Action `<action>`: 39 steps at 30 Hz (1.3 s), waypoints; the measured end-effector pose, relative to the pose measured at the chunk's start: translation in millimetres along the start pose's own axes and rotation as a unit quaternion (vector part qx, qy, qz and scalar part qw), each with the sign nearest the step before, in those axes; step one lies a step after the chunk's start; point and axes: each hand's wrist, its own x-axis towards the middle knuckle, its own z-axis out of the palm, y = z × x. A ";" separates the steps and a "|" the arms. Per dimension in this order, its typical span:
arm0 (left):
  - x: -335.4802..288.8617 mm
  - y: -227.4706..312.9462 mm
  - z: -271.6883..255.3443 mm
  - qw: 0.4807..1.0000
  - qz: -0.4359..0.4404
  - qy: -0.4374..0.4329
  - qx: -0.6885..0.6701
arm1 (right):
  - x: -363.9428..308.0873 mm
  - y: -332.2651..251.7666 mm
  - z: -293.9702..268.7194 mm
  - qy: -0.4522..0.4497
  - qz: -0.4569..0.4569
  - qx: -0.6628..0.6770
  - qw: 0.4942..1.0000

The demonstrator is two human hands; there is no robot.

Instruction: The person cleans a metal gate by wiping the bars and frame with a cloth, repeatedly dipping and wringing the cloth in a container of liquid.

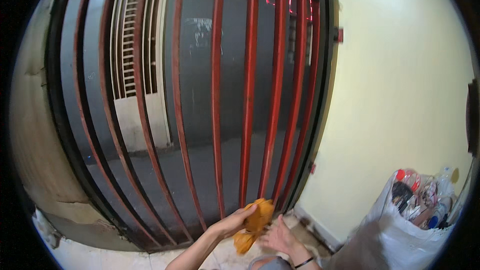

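Note:
An orange-yellow cloth (259, 216) hangs bunched in front of the lower bars of a red gate. My left hand (232, 223) is closed on its upper part, thumb on top, while a loose end droops below. Just to the right is my right hand (281, 236), thumb raised and fingers apart, close beside the cloth; whether the fingertips touch it I cannot tell. A dark band circles my right wrist.
Tall red bars of the metal gate (249, 95) stand in front of me, with a grey wall and a cream door (145, 120) beyond. A cream wall (390, 90) rises at right. Below it, a white sack (372, 242) bulges with plastic bottles and rubbish.

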 end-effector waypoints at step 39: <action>-240.1 -94.3 -50.2 0.761 -0.043 0.604 0.234 | 231.0 -131.9 -26.7 0.264 -0.581 -0.583 0.503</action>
